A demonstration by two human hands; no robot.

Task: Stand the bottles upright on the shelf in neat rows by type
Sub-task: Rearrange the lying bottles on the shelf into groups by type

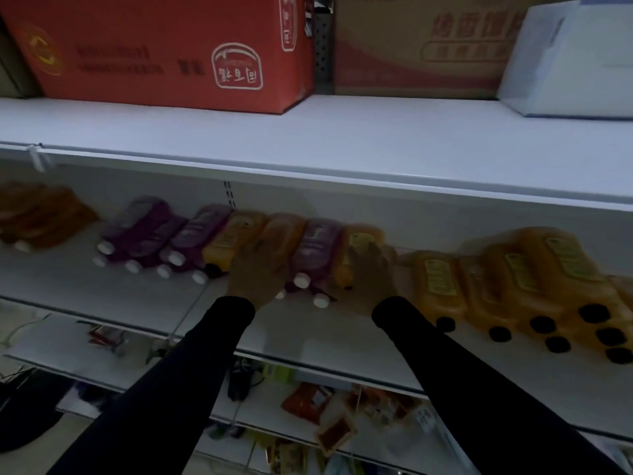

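- Reaching into the mixed middle run, the left hand (257, 276) lay over an orange bottle (274, 240) and the right hand (370, 273) over another orange bottle (359, 250); blur hid whether either was gripping.
- Every bottle lay flat on the shelf (144, 303), caps outward, so a nudged purple bottle (313, 250) between the hands could have rolled off the front lip.
- Purple bottles (147, 231) sat left, an orange group (534, 286) right.
- The white shelving was dim, with a red carton (164, 49) above.

Both hands on lying bottles (318, 245) on shelf (102, 289): left hand (258, 274), right hand (371, 274)
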